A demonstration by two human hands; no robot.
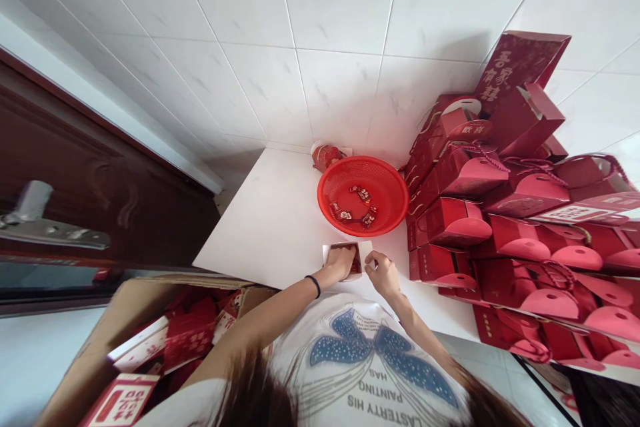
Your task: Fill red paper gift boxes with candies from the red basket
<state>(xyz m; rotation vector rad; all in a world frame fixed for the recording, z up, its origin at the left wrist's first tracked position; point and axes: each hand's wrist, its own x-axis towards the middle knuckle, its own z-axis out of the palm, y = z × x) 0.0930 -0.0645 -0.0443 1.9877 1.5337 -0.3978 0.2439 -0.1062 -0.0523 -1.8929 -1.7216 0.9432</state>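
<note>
A small open box (pixel 354 274) with white flaps and a dark red inside stands at the table's front edge. My left hand (pixel 341 263) reaches down into it, and the box walls hide its fingertips. On the box's right side, my right hand (pixel 383 272) is closed with thumb and finger on the white flap. Just behind the box sits a red plastic basket (pixel 363 227) with a perforated wall. Several small wrapped candies (pixel 369 217) in red, dark and white wrappers lie scattered on its bottom.
Red gift boxes (pixel 463 220) with rounded flaps and cord handles are stacked high on the right. A red package (pixel 326 156) stands behind the basket against the tiled wall. At lower left, a cardboard carton (pixel 113 320) holds red and white boxes. A dark door (pixel 100 180) is on the left.
</note>
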